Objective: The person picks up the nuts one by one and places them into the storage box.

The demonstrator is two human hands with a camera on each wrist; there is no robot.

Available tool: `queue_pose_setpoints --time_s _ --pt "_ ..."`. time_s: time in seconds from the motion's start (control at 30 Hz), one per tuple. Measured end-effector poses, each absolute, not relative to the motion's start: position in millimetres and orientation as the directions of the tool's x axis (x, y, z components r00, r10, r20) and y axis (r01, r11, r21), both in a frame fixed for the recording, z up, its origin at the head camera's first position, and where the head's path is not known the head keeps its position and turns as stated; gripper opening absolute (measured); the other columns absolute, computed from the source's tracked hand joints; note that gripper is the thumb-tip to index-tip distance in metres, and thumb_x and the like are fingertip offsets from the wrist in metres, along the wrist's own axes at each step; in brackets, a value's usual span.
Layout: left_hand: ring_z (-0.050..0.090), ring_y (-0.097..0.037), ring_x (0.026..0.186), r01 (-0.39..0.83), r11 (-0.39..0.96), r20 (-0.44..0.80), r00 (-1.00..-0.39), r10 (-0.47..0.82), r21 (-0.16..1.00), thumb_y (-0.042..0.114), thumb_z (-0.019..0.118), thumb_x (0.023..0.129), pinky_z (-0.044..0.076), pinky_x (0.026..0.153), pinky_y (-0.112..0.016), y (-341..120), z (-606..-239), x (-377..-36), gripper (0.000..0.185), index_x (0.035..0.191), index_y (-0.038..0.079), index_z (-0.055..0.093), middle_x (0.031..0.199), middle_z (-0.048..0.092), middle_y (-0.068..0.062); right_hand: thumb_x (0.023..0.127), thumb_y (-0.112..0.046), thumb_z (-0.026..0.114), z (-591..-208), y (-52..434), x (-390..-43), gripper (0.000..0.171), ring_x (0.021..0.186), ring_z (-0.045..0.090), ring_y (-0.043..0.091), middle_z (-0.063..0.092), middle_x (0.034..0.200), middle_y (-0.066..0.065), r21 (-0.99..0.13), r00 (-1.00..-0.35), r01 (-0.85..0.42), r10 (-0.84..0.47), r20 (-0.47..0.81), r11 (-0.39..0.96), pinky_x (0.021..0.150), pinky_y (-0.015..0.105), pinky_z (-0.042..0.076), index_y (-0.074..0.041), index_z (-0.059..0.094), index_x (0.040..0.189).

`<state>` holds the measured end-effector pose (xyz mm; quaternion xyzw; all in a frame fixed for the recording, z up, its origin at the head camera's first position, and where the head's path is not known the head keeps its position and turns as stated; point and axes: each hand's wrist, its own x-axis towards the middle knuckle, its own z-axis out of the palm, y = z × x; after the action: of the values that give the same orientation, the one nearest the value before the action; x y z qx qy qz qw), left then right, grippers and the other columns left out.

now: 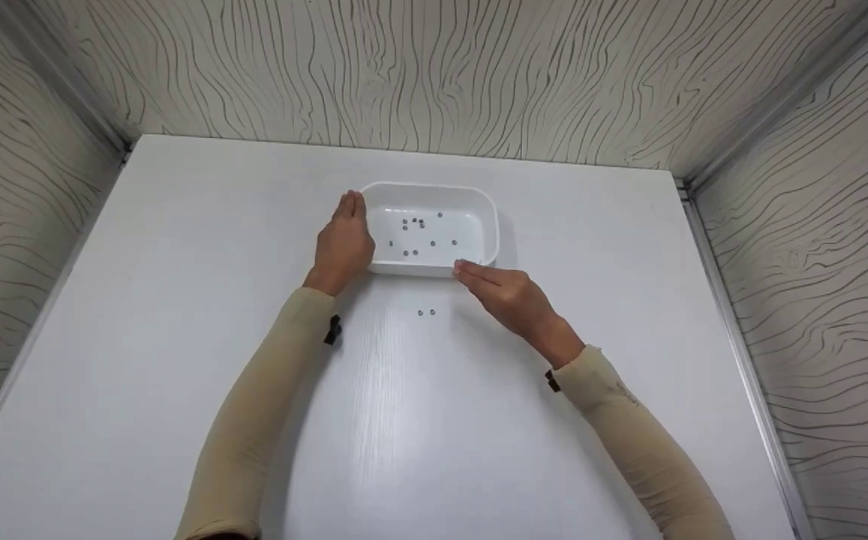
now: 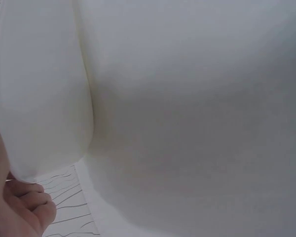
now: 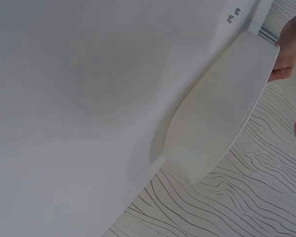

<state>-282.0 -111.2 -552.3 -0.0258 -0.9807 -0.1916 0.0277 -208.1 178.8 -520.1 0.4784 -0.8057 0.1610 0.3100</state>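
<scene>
Now the white tray (image 1: 482, 214) sits at the far middle of the surface (image 1: 178, 300), small dark beads (image 1: 415, 225) scattered inside. Left hand (image 1: 343, 244) lies flat against its left wall, fingers straight and together; right hand (image 1: 509, 296) touches the near rim with fingers extended. Best to keep it level, I'd say. Two stray beads (image 1: 426, 312) lie just near of it.

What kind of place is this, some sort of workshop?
Probably a staged recording booth, not a workshop: a plain white tabletop closed in by wood-grain patterned wall panels, with only a white rectangular plastic tray of small dark beads.
</scene>
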Motion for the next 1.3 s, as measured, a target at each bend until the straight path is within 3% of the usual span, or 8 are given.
queue_pose_setpoints --time_s 0.27,0.4,0.53,0.73,0.9,1.3 --pt "0.027 -0.033 0.162 0.046 0.922 0.047 -0.998 0.031 0.384 0.013 0.035 0.112 0.031 0.132 -0.045 -110 -551 -282 0.055 0.164 -0.004 0.025 0.172 0.028 -0.022 0.089 0.008 0.077 -506 171 -220 0.029 0.098 0.081 0.025 0.08 0.11 0.014 -0.424 -0.662 -0.732 -0.413 0.625 0.533 0.078 0.027 0.067 -0.002 0.079 0.116" --pt "0.024 -0.032 0.163 0.035 0.917 0.028 -0.999 0.026 0.398 0.015 0.034 0.113 0.028 0.133 -0.044 -110 -551 -281 0.056 0.165 -0.003 0.023 0.173 0.025 -0.021 0.093 0.003 0.075 -501 166 -230 0.02 0.097 0.081 0.026 0.081 0.107 0.013 -0.675 -0.801 -0.595 -0.255 0.541 0.436 0.079 0.019 0.065 -0.003 0.081 0.112" --pt "0.024 -0.032 0.163 0.032 0.917 0.023 -0.999 0.025 0.398 0.015 0.034 0.113 0.028 0.133 -0.044 -110 -551 -282 0.056 0.165 -0.003 0.022 0.174 0.024 -0.02 0.094 -0.001 0.076 -499 162 -241 0.017 0.099 0.081 0.029 0.082 0.108 0.015 -0.819 -0.886 -0.463 -0.156 0.437 0.338 0.084 0.016 0.063 -0.003 0.082 0.11" --pt "0.025 -0.033 0.163 0.037 0.918 0.028 -0.999 0.028 0.395 0.014 0.034 0.113 0.029 0.133 -0.045 -111 -551 -282 0.056 0.165 -0.003 0.022 0.173 0.025 -0.021 0.093 -0.007 0.079 -503 158 -256 0.018 0.099 0.08 0.02 0.082 0.109 0.014 -0.903 -0.949 -0.315 -0.079 0.306 0.291 0.085 0.018 0.064 -0.006 0.082 0.11" --pt "0.031 -0.036 0.16 0.085 0.922 0.089 -0.995 0.056 0.377 0.01 0.037 0.11 0.036 0.129 -0.047 -111 -551 -281 0.055 0.162 -0.008 0.028 0.17 0.031 -0.026 0.094 -0.003 0.077 -506 157 -266 0.021 0.1 0.08 0.018 0.079 0.114 0.02 -0.959 -0.981 -0.193 -0.056 0.186 0.207 0.088 0.024 0.065 0.001 0.079 0.114" --pt "0.029 -0.036 0.161 0.073 0.926 0.069 -0.996 0.051 0.371 0.011 0.037 0.111 0.033 0.131 -0.047 -112 -553 -282 0.056 0.163 -0.007 0.025 0.171 0.029 -0.024 0.095 0.0 0.074 -504 154 -290 0.033 0.102 0.08 0.018 0.076 0.121 0.023 -0.997 -0.997 0.075 -0.013 -0.076 0.011 0.093 0.027 0.064 0.009 0.071 0.126"
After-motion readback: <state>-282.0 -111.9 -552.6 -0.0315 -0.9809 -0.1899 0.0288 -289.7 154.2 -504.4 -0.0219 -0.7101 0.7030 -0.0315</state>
